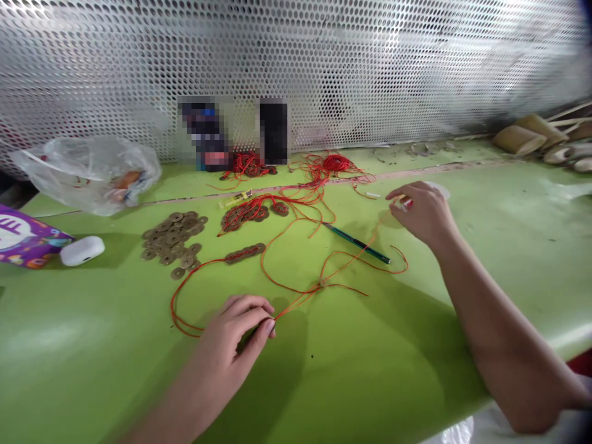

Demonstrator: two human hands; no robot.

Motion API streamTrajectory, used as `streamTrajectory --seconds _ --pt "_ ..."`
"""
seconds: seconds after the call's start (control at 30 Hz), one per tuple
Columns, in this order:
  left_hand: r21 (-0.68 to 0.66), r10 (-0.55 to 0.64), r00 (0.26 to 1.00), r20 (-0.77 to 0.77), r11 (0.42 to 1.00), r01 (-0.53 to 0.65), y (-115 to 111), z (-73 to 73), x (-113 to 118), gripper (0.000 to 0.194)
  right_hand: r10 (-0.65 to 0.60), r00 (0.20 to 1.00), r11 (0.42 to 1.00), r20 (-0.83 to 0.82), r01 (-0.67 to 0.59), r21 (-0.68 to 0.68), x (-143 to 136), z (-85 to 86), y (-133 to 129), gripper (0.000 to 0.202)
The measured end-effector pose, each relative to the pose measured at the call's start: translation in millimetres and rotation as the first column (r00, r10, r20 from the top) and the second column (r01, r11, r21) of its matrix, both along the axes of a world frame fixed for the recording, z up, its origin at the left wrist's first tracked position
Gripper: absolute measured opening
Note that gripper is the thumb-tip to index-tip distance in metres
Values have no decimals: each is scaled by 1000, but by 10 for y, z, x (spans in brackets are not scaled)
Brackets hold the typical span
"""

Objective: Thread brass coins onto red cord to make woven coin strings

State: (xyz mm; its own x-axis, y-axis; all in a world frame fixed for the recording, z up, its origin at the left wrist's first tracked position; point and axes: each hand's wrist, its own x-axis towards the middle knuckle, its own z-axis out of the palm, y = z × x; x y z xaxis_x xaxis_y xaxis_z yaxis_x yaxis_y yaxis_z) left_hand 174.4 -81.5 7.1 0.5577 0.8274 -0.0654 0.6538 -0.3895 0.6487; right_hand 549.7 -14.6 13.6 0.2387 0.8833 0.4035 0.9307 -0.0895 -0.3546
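My left hand is low in the middle, with thumb and fingers pinched on a red cord. From there the cord runs to a small knot, where loose ends and loops spread over the green table. My right hand is raised farther off to the right, fingers closed. A thin orange-red strand stretches from the knot up to its fingertips, beside a small red, white and yellow bit I cannot make out. Left of the knot lies a row of coin-like discs tied on red cord.
Loose holed discs are heaped at left; corded discs lie behind. A dark green pen, a yellow lighter-like item and tangled red cord are on the table. A plastic bag and white case stand left.
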Motion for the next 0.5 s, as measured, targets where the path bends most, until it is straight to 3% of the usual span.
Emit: streamTrajectory --seconds 0.07,0.13,0.23,0.27,0.33,0.5 --pt "-11 -5 1000 -10 1000 5 4 17 12 31 73 996 995 48 -76 57 -250 53 -70 17" --pt "-23 -18 1000 -13 1000 18 8 35 23 31 247 968 966 38 -249 75 -587 133 -215 10" --pt "-29 -18 1000 -9 999 18 5 33 15 29 582 813 795 -18 -573 -199 -1097 222 -494 7" --pt "-29 -17 1000 -9 999 16 1 24 7 28 628 778 742 -9 -602 -293 -1227 230 -572 12" --pt "-20 -15 1000 -8 1000 15 -5 0 -12 25 659 751 695 40 -588 -414 -1393 211 -670 13" --pt "-12 -30 999 -13 999 30 -9 -33 -32 26 628 771 687 105 -486 -541 -1418 86 -644 8"
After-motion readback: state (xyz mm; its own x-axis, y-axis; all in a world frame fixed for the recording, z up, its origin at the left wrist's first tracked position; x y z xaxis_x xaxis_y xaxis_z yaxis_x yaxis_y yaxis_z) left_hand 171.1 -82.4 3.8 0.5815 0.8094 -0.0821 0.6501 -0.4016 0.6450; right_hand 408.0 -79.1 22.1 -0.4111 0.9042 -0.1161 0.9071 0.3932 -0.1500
